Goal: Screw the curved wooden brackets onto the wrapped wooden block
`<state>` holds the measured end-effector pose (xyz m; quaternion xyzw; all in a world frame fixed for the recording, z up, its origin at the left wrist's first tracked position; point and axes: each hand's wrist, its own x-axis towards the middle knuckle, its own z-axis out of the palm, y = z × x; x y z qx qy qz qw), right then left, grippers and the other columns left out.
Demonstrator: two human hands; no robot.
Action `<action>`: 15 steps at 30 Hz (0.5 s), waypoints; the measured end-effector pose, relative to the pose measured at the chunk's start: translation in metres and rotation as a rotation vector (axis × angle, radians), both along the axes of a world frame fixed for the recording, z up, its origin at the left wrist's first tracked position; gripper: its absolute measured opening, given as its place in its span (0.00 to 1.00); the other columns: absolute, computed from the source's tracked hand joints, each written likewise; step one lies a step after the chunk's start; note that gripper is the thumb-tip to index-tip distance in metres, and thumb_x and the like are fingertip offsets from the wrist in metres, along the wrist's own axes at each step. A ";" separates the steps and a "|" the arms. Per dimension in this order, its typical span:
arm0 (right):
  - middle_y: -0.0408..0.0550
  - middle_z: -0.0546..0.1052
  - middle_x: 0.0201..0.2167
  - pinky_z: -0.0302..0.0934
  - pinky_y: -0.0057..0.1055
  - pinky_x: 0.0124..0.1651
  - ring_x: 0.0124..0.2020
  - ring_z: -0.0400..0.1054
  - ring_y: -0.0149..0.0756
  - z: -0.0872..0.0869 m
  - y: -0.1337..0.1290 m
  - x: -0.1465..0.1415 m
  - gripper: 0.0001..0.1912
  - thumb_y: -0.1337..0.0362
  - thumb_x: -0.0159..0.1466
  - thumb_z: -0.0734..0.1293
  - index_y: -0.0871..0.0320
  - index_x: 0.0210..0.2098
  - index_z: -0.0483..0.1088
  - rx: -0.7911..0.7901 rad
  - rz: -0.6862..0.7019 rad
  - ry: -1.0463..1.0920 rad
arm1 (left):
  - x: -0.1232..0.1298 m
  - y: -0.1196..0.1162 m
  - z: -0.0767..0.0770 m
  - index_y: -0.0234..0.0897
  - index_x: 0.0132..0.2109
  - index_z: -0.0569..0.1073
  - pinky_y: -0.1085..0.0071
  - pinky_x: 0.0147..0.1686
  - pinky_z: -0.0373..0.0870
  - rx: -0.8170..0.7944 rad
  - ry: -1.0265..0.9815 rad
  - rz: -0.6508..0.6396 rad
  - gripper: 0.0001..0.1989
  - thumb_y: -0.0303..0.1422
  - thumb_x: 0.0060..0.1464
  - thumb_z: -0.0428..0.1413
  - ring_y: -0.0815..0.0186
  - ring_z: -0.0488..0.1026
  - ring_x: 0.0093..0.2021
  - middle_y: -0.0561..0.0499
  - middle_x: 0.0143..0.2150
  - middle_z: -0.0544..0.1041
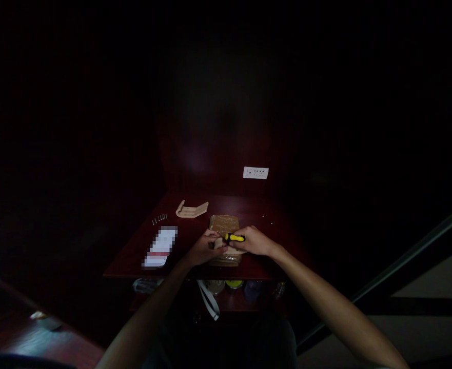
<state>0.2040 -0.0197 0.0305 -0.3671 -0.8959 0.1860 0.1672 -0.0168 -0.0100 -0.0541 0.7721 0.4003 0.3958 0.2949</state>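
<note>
My right hand (253,240) is closed round the yellow and black handle of a screwdriver (235,238), which points left. With my left hand (205,248) I grip a light wooden piece (233,250), fingers closed on its left end. Both hands work over a brown, plastic-wrapped block (224,223) on the dark red table. The screwdriver's tip is hidden near my left fingers. A second wooden piece (192,210), curved and bent up at its ends, lies farther back on the left.
Several small screws (159,219) lie in a row at the table's left edge. A blurred-out white sheet or packet (160,247) is nearer me. Two tiny bright bits sit at the right. A white socket plate (255,172) is on the back wall. Below, a shelf holds containers and a white strap (209,301).
</note>
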 end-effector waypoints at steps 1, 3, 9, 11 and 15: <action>0.39 0.66 0.20 0.45 0.23 0.25 0.22 0.56 0.24 0.003 0.001 0.001 0.15 0.57 0.62 0.62 0.62 0.28 0.71 0.011 -0.010 -0.002 | 0.000 -0.001 0.001 0.37 0.33 0.79 0.68 0.52 0.63 -0.002 -0.003 -0.001 0.14 0.43 0.46 0.61 0.61 0.67 0.49 0.46 0.45 0.68; 0.39 0.67 0.20 0.45 0.23 0.26 0.21 0.56 0.23 0.007 0.002 0.002 0.15 0.56 0.62 0.62 0.61 0.28 0.71 0.032 -0.021 -0.027 | 0.000 -0.002 0.001 0.38 0.33 0.79 0.68 0.52 0.63 -0.005 -0.009 0.004 0.13 0.43 0.46 0.62 0.61 0.67 0.49 0.46 0.45 0.69; 0.40 0.66 0.18 0.46 0.25 0.25 0.21 0.55 0.25 0.003 0.003 -0.013 0.17 0.51 0.60 0.64 0.60 0.28 0.73 0.007 -0.077 -0.107 | 0.000 0.000 -0.001 0.38 0.34 0.79 0.67 0.53 0.62 -0.018 -0.001 -0.003 0.12 0.42 0.46 0.62 0.61 0.66 0.50 0.47 0.47 0.68; 0.41 0.69 0.20 0.47 0.25 0.26 0.21 0.57 0.26 -0.001 0.006 -0.020 0.15 0.53 0.59 0.65 0.59 0.30 0.74 -0.037 -0.094 -0.127 | -0.001 0.001 -0.001 0.38 0.34 0.79 0.66 0.53 0.62 -0.025 0.010 0.006 0.13 0.43 0.46 0.62 0.60 0.66 0.51 0.47 0.47 0.69; 0.43 0.74 0.27 0.54 0.23 0.30 0.27 0.64 0.29 -0.010 0.017 -0.025 0.11 0.59 0.60 0.64 0.60 0.34 0.73 -0.185 -0.005 -0.076 | -0.001 -0.001 0.000 0.38 0.34 0.79 0.67 0.53 0.62 -0.036 0.022 -0.004 0.14 0.43 0.47 0.61 0.60 0.65 0.51 0.47 0.48 0.69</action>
